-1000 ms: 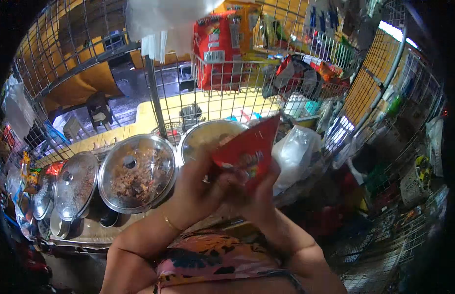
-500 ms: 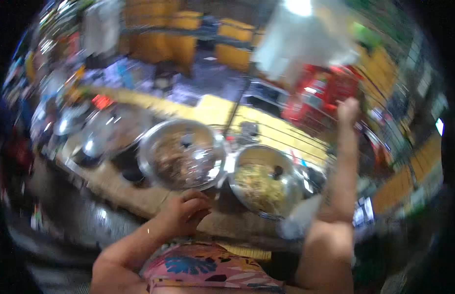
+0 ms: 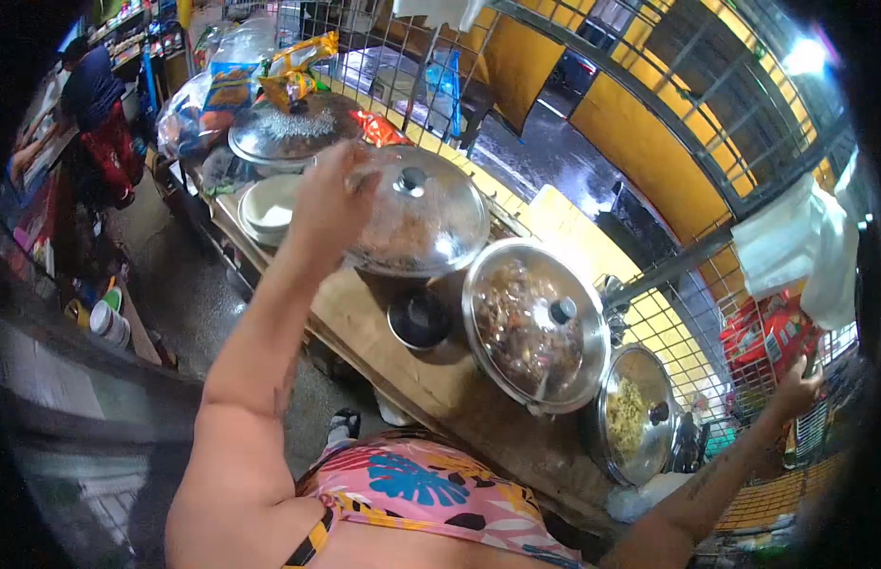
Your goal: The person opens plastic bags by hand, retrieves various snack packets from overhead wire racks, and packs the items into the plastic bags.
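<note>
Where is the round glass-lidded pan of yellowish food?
In the head view, that pan is right of center, beside the glass-lidded pan of brown food, near the metal grille.

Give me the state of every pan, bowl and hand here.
Pan of dark food: lidded
Pan of yellowish food: lidded
Pan nearest left hand: lidded, glass misted
Far pan: lidded
Black bowl: uncovered
White bowls: stacked, uncovered
Left hand: raised, grip unclear
Right hand: by red packets, grip unclear

Yellow walls [image 3: 630, 142] — grey floor [image 3: 180, 256] — wire grille [image 3: 687, 114]

Left fingers [image 3: 342, 163] — blurred, contact unclear
</note>
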`<state>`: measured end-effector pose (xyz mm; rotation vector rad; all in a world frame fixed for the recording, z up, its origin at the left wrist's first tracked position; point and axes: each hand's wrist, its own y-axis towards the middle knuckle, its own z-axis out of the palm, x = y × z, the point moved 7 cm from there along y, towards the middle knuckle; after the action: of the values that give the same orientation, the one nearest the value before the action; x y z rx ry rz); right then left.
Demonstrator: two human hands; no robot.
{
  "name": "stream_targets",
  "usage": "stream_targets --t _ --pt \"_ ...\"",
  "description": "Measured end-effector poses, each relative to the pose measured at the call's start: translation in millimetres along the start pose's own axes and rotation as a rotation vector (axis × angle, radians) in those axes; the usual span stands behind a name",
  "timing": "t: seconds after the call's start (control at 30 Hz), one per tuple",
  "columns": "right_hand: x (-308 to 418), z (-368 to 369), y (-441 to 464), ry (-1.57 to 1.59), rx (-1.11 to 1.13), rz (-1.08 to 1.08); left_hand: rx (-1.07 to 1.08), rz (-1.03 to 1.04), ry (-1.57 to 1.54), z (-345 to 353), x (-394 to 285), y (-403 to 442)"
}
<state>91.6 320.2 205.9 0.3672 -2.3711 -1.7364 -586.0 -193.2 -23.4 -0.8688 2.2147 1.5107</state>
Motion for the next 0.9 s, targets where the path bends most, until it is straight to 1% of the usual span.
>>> stream_targets --t 0.03,0.07,0.13,0.17,0.2,0.23,0.27,0.33,0.4,0.43,0.5,0.53,0.6,0.63,0.67,0.73,0.77,0.8,0.83,0.87,0.9 --pt "38 -39 -12 -0.039 -0.043 0.124 -0.025 0.020 0.056 9 31 32" --pt "91 -75 -29 0.098 -0.130 0.124 -0.050 0.046 0.115 19 61 64" --pt "171 -118 -67 0.313 -0.216 0.101 -0.066 0.136 0.325 31 115 119" --pt "202 -131 -86 0.388 -0.216 0.074 -0.029 -0.003 0.498 36 149 146" --pt "230 -148 -101 0.367 -0.228 -0.013 0.011 -0.144 0.663 41 183 169" --pt "258 -165 -117 0.345 -0.240 -0.101 0.017 -0.222 0.652 39 226 191" --pt "285 -183 -132 0.232 -0.258 -0.245 0.025 -0.301 0.640 40 261 209" --pt "319 -207 -154 0.103 -0.238 -0.400 0.062 -0.557 0.716 14 257 214" --pt "336 -221 -164 0.097 -0.170 -0.430 -0.009 -0.694 0.720 7 279 213" --pt "329 -221 -169 0.070 -0.179 -0.326 0.044 -0.623 0.631 23 337 227" --pt "328 -218 -163 0.274 -0.173 -0.069 0.158 -0.496 0.433 54 450 254" --pt "331 -213 -161 0.380 -0.168 0.062 0.099 -0.515 0.400 46 437 250" --pt "355 -202 -156 0.485 -0.142 0.058 -0.024 -0.544 0.329 29 411 245" --pt "366 -197 -153 0.536 -0.134 0.056 -0.099 -0.471 0.271 30 416 252" --pt "373 -189 -155 0.651 -0.131 0.107 -0.128 -0.513 -0.055 25 401 246" --pt "387 -166 -170 0.876 -0.127 0.222 -0.170 -0.557 -0.709 4 316 226" --pt "408 -161 -175 0.961 -0.094 0.175 -0.135 -0.602 -0.828 -3 290 220" --pt "432 -159 -183 1.041 -0.061 0.128 -0.120 -0.555 -0.955 -11 257 211" --pt "456 -151 -193 1.180 0.084 0.133 -0.099 -0.507 -1.085 -19 221 197" --pt "488 -139 -211 1.386 0.347 0.148 0.062 -0.515 -1.118 -25 182 178" --pt "522 -130 -232 1.592 0.654 0.187 0.162 -0.385 -1.325 -22 145 161"
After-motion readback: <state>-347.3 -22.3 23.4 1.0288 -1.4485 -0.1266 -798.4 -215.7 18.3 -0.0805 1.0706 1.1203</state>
